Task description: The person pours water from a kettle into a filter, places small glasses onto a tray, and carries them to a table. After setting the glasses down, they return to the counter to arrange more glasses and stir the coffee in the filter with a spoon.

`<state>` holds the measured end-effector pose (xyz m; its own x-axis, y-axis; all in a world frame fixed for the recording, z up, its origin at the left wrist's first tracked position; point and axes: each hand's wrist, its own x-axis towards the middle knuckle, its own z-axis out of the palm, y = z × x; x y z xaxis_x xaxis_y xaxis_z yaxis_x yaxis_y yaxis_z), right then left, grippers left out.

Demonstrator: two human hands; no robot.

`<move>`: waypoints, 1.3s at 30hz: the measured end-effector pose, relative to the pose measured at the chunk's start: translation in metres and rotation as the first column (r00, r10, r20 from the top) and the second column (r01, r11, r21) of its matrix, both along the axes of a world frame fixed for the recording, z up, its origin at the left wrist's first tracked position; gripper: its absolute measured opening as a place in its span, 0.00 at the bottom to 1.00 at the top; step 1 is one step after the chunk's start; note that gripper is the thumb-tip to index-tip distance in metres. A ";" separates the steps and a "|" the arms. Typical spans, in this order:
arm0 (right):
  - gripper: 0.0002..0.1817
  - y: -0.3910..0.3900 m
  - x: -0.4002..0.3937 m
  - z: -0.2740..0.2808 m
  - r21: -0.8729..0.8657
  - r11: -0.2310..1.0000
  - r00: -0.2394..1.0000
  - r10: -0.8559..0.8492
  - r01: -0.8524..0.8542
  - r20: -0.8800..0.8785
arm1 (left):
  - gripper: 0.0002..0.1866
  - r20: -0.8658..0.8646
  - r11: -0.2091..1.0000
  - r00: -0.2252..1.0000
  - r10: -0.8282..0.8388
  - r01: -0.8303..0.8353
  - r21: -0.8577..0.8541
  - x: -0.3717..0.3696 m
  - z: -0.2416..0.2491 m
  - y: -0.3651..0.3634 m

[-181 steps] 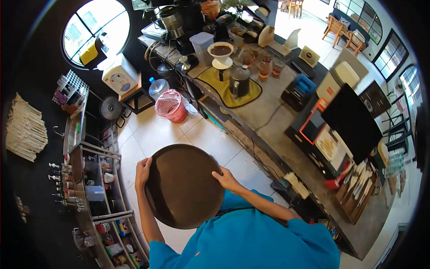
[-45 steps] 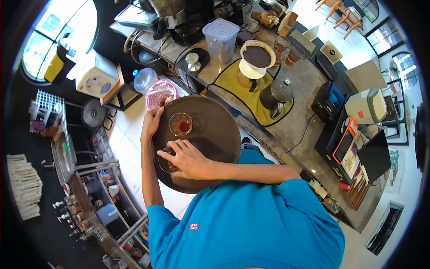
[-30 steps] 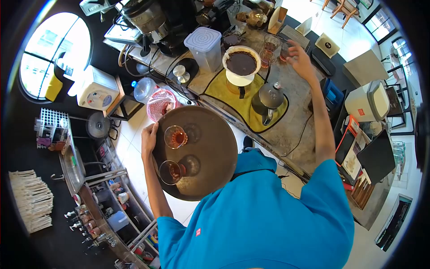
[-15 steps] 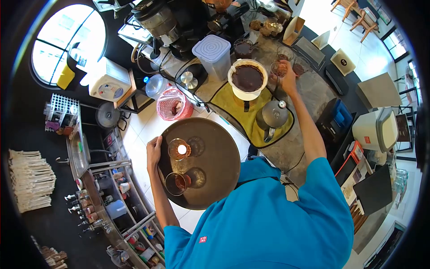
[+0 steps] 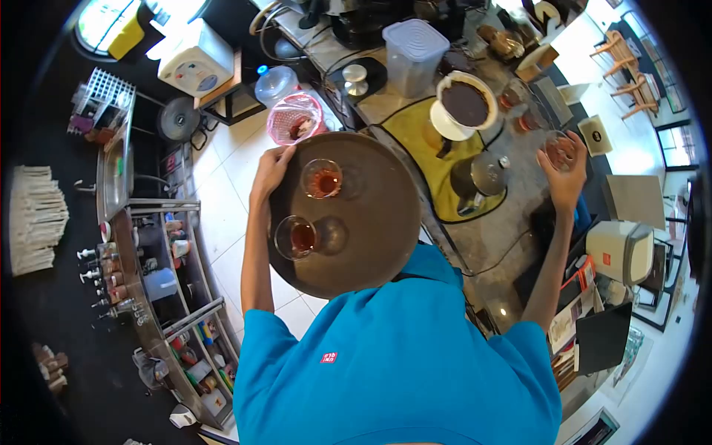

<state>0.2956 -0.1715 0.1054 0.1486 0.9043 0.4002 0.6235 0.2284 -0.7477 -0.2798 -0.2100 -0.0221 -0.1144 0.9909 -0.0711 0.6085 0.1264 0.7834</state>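
My left hand (image 5: 272, 176) grips the rim of a round brown tray (image 5: 371, 241), held level in front of my body. On the tray's left half stand two glasses, an upper glass (image 5: 322, 179) and a lower glass (image 5: 295, 237), each with some reddish-brown drink. My right hand (image 5: 567, 179) is closed around another small glass (image 5: 558, 150), raised over the right side of the counter. Two more glasses, a farther glass (image 5: 512, 96) and a nearer glass (image 5: 529, 119), stand on the counter just left of that hand. Between them and the tray sits a coffee dripper (image 5: 452, 127) with dark coffee.
A grey kettle (image 5: 472, 178) and the dripper share a yellow-green cloth (image 5: 409, 133) on the counter (image 5: 504, 241). Behind are a lidded plastic container (image 5: 415, 63) and machines. A pink bin (image 5: 285, 122) and water bottle (image 5: 276, 84) lie beyond the tray; shelves (image 5: 185, 297) run along the left.
My right hand has lifted a glass away from the others on the counter and drawn it right and nearer. The tray stays in my left hand, and the view has shifted.
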 end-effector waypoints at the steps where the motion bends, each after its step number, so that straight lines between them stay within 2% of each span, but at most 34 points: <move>1: 0.39 -0.011 -0.017 0.017 0.026 0.999 0.999 0.031 -0.032 0.016 | 0.21 0.014 0.999 1.000 -0.001 0.000 0.052 -0.002 -0.010 0.005; 3: 0.39 -0.032 -0.055 0.042 0.050 0.996 0.997 0.072 -0.074 0.037 | 0.21 -0.010 0.999 1.000 -0.026 0.026 0.025 0.006 0.002 0.011; 5: 0.40 -0.053 -0.103 0.057 -0.010 0.970 0.970 0.242 -0.243 -0.029 | 0.21 -0.028 0.999 0.998 -0.050 0.049 -0.016 0.008 0.008 0.012; 7: 0.40 -0.069 -0.142 0.042 -0.087 0.928 0.932 0.363 -0.362 -0.003 | 0.21 -0.016 0.997 0.996 -0.082 0.082 -0.001 0.011 0.008 0.016; 8: 0.40 -0.077 -0.164 0.038 -0.103 0.889 0.895 0.443 -0.447 -0.054 | 0.21 -0.009 0.994 0.996 -0.092 0.091 -0.057 0.015 0.021 0.016; 11: 0.38 -0.094 -0.220 0.009 -0.118 0.749 0.757 0.637 -0.652 -0.143 | 0.23 -0.064 0.991 0.989 -0.133 0.132 -0.024 0.008 0.015 0.018; 12: 0.38 -0.097 -0.234 0.001 -0.118 0.744 0.753 0.643 -0.657 -0.142 | 0.23 -0.063 0.992 0.990 -0.126 0.125 -0.024 0.006 0.014 0.018; 14: 0.37 -0.103 -0.257 -0.011 -0.215 0.604 0.636 0.758 -0.768 -0.143 | 0.23 -0.033 0.993 0.992 -0.121 0.121 -0.007 0.003 0.012 0.016; 18: 0.39 -0.107 -0.278 -0.036 -0.246 0.537 0.561 0.827 -0.807 -0.037 | 0.24 -0.056 0.991 0.991 -0.123 0.120 -0.061 -0.003 0.018 0.011; 21: 0.40 -0.107 -0.283 -0.045 -0.266 0.523 0.555 0.830 -0.810 -0.056 | 0.23 -0.032 0.996 0.996 -0.088 0.088 -0.011 -0.009 0.013 0.004; 23: 0.42 -0.107 -0.282 -0.040 -0.261 0.517 0.548 0.834 -0.815 -0.061 | 0.21 -0.011 0.999 1.000 -0.029 0.029 -0.045 -0.009 0.013 0.003; 25: 0.43 -0.107 -0.270 -0.029 -0.262 0.545 0.576 0.816 -0.796 -0.053 | 0.20 0.021 0.996 0.996 -0.086 0.087 -0.009 -0.014 0.009 0.003; 27: 0.47 -0.107 -0.254 -0.007 -0.270 0.554 0.558 0.827 -0.787 0.070 | 0.20 0.044 0.997 0.997 -0.065 0.067 -0.033 -0.014 0.008 0.003; 28: 0.46 -0.102 -0.240 0.008 -0.277 0.574 0.571 0.815 -0.771 0.100 | 0.20 0.051 0.996 0.995 -0.091 0.092 -0.021 -0.013 0.009 0.005; 30: 0.35 -0.084 -0.203 0.043 -0.175 0.686 0.663 0.728 -0.707 0.173 | 0.21 -0.025 0.995 0.997 -0.072 0.070 -0.072 -0.014 0.011 0.002; 32: 0.22 -0.054 -0.155 0.047 -0.027 0.855 0.856 0.517 -0.518 -0.016 | 0.21 -0.012 0.996 0.997 -0.075 0.074 -0.055 -0.011 0.010 0.000; 33: 0.15 -0.035 -0.131 0.065 0.045 0.932 0.931 0.355 -0.359 0.085 | 0.21 0.001 0.997 0.998 -0.066 0.066 -0.043 -0.009 0.010 0.000; 34: 0.15 -0.004 -0.095 0.051 0.100 0.970 0.973 0.211 -0.220 0.089 | 0.21 -0.017 0.996 0.997 -0.072 0.071 -0.061 -0.006 0.014 0.000; 35: 0.17 0.023 -0.062 0.044 0.085 0.994 0.993 0.055 -0.064 0.108 | 0.21 -0.018 0.995 0.996 -0.083 0.082 -0.056 -0.003 0.015 0.000; 37: 0.28 0.090 0.022 -0.012 0.112 0.989 0.955 -0.124 0.097 0.270 | 0.21 0.047 0.998 0.998 -0.052 0.053 -0.023 0.000 0.013 -0.002; 38: 0.35 0.111 0.045 -0.032 -0.074 0.954 0.866 -0.228 0.289 0.445 | 0.21 0.040 0.998 0.998 -0.056 0.057 -0.023 0.000 0.013 -0.003; 39: 0.43 0.124 0.059 -0.048 -0.218 0.845 0.739 -0.268 0.489 0.618 | 0.21 0.043 0.998 0.998 -0.047 0.048 -0.029 0.000 0.013 -0.004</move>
